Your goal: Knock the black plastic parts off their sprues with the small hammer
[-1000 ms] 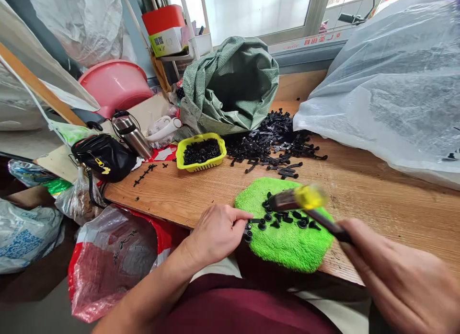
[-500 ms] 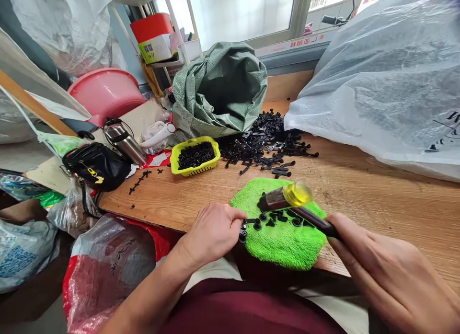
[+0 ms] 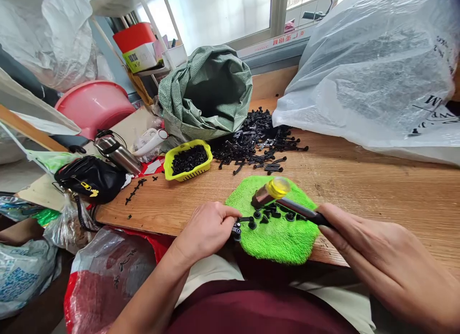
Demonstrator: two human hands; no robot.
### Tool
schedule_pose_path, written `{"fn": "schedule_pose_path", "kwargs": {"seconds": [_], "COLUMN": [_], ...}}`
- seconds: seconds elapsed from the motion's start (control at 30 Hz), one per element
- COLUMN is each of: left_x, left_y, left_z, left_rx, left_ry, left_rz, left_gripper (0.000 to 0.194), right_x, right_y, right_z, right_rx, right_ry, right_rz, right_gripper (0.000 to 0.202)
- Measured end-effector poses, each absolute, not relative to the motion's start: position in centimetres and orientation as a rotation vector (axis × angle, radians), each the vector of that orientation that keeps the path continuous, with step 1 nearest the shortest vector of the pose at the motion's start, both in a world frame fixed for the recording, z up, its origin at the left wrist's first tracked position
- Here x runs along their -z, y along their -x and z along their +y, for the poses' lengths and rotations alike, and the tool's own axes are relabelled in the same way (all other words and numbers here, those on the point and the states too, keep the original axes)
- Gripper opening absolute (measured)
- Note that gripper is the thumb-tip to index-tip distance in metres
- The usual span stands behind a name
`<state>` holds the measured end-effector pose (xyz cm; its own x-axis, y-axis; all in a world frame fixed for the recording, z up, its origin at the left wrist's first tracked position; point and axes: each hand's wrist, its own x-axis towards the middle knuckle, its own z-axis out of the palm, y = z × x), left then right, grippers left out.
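Leftward over the green cloth (image 3: 276, 247), the mallet (image 3: 265, 195) has shifted since the earlier frame, bringing its yellow end (image 3: 279, 186) nearer the left hand (image 3: 212, 226). Farthest left, a yellow basket (image 3: 167, 167) of small black parts (image 3: 189, 160) stands farther back on the worktop (image 3: 366, 190). Next comes the left hand, its index finger and thumb pinched on a black strap (image 3: 246, 219) at the cloth's left edge. That strap's long axis runs rightward from the fingertip, toward loose black caps (image 3: 290, 217) on the cloth. Whether the mallet's head touches anything, I cannot tell. Its handle (image 3: 300, 211) slopes down rightward into the right hand (image 3: 373, 243), which is wrapped round it. Of the two, the left hand is nearer the strap; the right sits well apart, mallet between.
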<state>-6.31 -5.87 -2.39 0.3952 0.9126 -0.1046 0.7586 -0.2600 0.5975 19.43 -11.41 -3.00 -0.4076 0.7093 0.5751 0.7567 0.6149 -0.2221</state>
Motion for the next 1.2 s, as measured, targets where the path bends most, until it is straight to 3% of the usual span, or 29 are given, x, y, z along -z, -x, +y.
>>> {"fn": "schedule_pose_path", "kwargs": {"seconds": [0.37, 0.9, 1.2], "left_x": [4.3, 4.6, 4.7], "left_y": [6.8, 6.7, 6.8], "left_z": [-5.8, -6.0, -6.1], "left_rx": [-0.589, -0.587, -0.567], "left_ry": [-1.561, -1.783, -1.843], "left_rz": [1.329, 1.396, 1.427], "left_gripper": [0.036, 0.030, 0.031], "right_x": [4.0, 6.1, 4.6], "right_y": [-20.0, -19.8, -19.6], "right_z": [-11.8, -11.9, -12.1], "right_rx": [0.082, 0.092, 0.075], "right_ry": [1.226, 1.242, 1.243], "right_rz": [-2.113, -2.147, -2.174], "right_gripper": [0.026, 0.027, 0.023]}}
